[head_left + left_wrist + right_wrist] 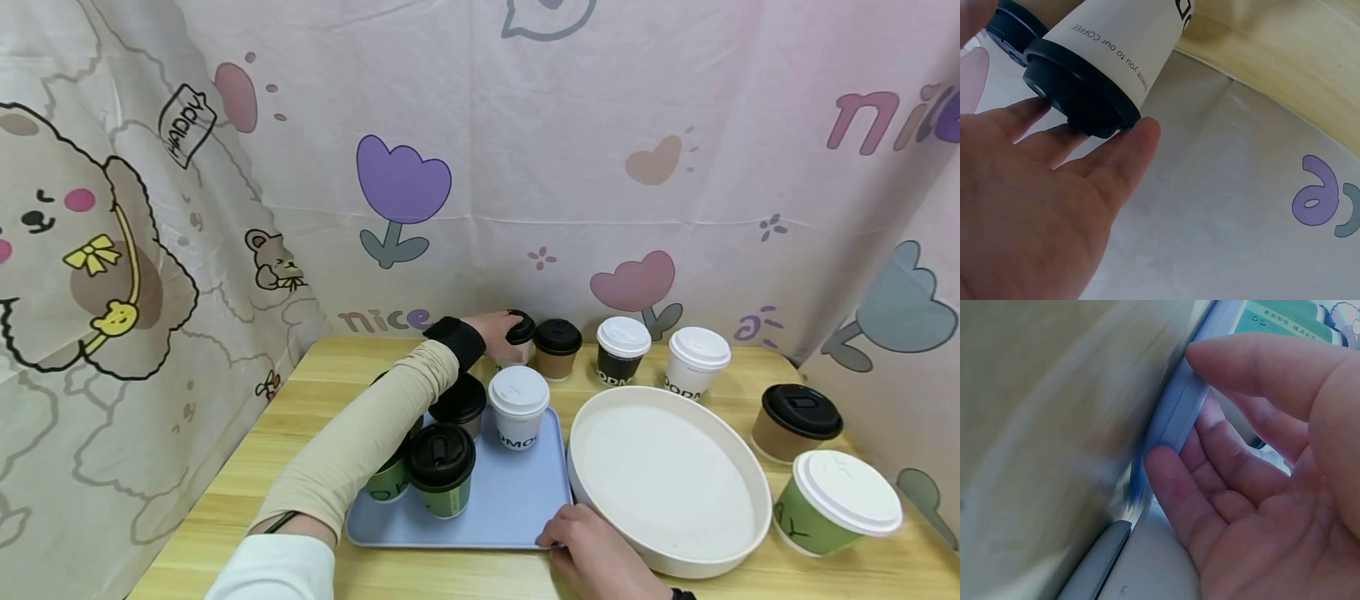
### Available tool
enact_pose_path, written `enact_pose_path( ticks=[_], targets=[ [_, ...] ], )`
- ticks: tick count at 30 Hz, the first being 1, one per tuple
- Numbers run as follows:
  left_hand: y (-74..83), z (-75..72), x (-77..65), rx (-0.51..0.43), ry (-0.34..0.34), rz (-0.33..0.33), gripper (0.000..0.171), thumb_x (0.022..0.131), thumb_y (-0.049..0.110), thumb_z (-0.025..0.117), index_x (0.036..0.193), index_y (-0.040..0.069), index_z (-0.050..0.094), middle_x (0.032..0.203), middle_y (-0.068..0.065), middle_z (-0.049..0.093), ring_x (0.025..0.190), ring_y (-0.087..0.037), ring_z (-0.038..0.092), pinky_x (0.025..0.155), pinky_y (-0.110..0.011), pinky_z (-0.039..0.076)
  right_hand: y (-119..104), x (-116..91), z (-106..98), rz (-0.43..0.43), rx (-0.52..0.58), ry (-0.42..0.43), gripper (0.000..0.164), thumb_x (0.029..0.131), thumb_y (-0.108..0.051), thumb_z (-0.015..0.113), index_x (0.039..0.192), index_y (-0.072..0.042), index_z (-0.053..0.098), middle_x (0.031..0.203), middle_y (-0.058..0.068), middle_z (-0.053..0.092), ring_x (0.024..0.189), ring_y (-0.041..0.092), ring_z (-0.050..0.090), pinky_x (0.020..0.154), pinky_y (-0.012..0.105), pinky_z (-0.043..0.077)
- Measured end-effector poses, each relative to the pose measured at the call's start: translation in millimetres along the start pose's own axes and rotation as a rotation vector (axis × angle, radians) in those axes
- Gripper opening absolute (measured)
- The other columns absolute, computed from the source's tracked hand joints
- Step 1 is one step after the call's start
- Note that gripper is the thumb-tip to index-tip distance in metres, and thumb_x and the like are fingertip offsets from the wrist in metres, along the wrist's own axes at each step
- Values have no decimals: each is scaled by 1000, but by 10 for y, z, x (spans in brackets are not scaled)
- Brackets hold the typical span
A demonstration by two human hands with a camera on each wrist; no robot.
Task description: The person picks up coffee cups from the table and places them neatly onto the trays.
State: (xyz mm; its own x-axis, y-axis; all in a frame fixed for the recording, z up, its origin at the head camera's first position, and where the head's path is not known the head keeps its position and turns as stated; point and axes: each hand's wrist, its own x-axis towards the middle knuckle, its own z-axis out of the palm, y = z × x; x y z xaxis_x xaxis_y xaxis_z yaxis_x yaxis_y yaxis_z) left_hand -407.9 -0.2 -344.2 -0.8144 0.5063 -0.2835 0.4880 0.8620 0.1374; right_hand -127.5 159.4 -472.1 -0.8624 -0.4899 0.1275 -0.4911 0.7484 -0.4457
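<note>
At the back of the table my left hand (491,333) reaches to a white paper cup (1122,44) with a black lid (1075,87). Its fingers are spread at the lid, nearly straight; whether they all touch it I cannot tell. My right hand (596,550) grips the near right corner of a blue tray (510,508), fingertips on the rim (1175,412). On the tray stand a white cup with a white lid (519,404), a green cup with a black lid (442,467) and other black-lidded cups, partly hidden by the left sleeve (367,442).
A round white tray (667,554) stands right of the blue one. Behind it are a brown cup (557,346), a black cup (622,350) and a white cup (697,360). Farther right stand a brown cup (795,421) and a green cup (832,504). A printed curtain (480,167) hangs behind.
</note>
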Motion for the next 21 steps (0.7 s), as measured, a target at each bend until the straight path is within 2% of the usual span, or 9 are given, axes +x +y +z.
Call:
enact_pose_path(
  ticks=[7,13,18,21],
  targets=[
    [-35,12,4,69,51,-46,88,94,54,68,163,18,30,165,-12,31,151,-35,30,118,-48,34,4,-10,-8,-3,-3,0,12,86,-7,79,93,-18,80,88,-15,64,87,3,59,75,28,53],
    [-31,-13,-105,83,80,-56,83,92,53,71,160,16,39,155,-16,37,142,-33,35,113,-46,39,8,-17,-10,-3,-4,3,13,86,-6,79,92,-18,80,89,-15,65,87,3,59,75,28,53],
    [-4,-48,-235,51,104,-65,78,91,51,73,155,18,43,154,-19,37,140,-34,35,109,-47,42,14,-23,-3,-18,-9,21,14,86,-5,79,92,-18,80,88,-15,64,86,3,58,75,28,53],
    [2,-56,-283,-8,108,-70,75,90,47,76,150,17,44,152,-21,41,138,-34,41,108,-46,44,7,-26,-3,-26,-12,29,15,86,-4,79,92,-18,80,88,-14,64,86,3,59,75,28,53]
  ],
)
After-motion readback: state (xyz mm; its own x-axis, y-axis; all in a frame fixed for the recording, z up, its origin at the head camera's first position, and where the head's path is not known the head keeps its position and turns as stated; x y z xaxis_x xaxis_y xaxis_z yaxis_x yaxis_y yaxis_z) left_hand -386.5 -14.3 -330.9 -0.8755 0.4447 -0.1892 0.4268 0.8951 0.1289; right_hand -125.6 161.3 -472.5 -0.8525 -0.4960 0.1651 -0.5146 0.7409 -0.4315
